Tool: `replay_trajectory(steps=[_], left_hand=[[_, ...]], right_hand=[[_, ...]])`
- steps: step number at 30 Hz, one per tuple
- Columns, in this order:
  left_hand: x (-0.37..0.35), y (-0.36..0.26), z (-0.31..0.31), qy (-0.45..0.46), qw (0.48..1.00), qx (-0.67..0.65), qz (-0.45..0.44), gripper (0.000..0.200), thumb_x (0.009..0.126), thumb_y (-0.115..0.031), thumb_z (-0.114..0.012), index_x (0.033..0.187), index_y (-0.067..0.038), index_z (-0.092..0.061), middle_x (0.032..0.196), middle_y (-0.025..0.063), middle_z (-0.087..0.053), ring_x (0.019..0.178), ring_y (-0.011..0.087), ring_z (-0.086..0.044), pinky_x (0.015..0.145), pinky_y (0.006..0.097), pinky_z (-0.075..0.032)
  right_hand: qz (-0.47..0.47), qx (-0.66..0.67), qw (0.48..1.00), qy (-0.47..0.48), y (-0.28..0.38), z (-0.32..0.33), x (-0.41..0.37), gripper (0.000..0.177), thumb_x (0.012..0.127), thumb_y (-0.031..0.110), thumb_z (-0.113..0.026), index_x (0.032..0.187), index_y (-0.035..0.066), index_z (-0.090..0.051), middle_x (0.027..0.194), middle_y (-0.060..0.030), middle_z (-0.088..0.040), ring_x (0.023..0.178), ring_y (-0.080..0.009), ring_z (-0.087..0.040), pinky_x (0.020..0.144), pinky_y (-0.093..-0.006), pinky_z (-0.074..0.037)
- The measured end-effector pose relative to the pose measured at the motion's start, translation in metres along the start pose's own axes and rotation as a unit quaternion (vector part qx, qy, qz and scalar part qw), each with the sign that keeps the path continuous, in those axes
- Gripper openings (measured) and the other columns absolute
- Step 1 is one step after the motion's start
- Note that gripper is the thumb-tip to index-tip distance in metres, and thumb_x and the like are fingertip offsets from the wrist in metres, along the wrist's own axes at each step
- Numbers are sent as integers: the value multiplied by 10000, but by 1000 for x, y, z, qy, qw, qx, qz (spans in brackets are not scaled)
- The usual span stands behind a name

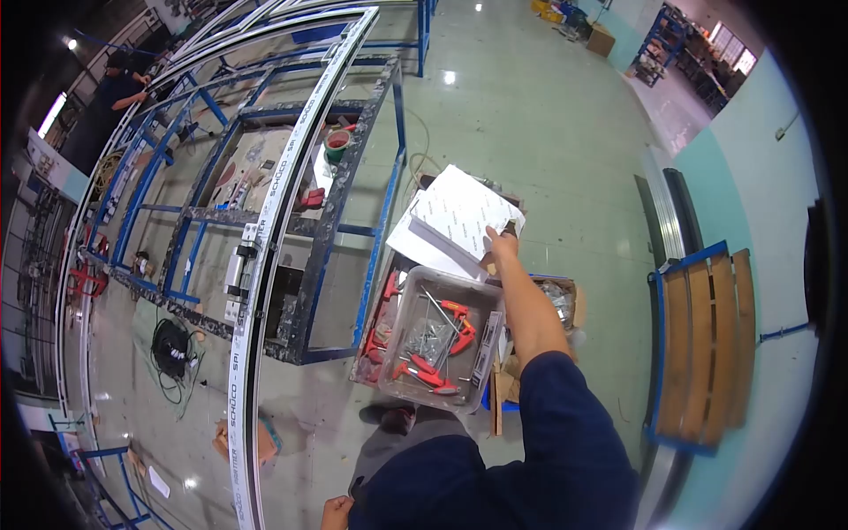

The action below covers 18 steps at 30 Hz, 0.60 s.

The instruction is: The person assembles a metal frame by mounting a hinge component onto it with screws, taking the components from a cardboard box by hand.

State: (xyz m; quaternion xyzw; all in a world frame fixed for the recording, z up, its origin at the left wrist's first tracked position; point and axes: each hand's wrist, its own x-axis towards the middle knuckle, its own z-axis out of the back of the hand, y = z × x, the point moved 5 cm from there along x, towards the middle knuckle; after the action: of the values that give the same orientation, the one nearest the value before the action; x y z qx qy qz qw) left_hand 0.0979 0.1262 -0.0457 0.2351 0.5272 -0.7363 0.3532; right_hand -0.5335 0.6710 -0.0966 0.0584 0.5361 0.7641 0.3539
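My right hand (502,245) reaches forward to the right edge of a white box-like stack with a printed top sheet (464,205). Its fingers are curled, with a small dark item at them that I cannot make out. Directly below this stack is a grey plastic bin (395,353) holding red-handled hex keys (459,329) and clear bags of small parts (427,340). At the bottom edge, my left hand (336,512) hangs low beside my leg, fingers curled in; whatever they may hold is hidden.
A long white-faced metal frame (291,163) lies across a blue and black workbench (318,265) on the left. Another person (115,97) stands at far left. A wooden-slatted blue rack (702,349) leans by the right wall. Coiled black cable (172,349) lies on the floor.
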Motion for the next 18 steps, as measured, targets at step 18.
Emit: replay_trajectory(steps=[18], left_hand=[[-15,-50,-25,-27,999,21,-25,391,972,-231,-675,677,16,-606,532,-8,-498,515,63,-418,479,313,-342]], right_hand=[[467,-345,813,-50,174,-31,-111,301,868,334,-714,805,47,-778,793,-164,-721,891,-342,-667,845,-492,-445]])
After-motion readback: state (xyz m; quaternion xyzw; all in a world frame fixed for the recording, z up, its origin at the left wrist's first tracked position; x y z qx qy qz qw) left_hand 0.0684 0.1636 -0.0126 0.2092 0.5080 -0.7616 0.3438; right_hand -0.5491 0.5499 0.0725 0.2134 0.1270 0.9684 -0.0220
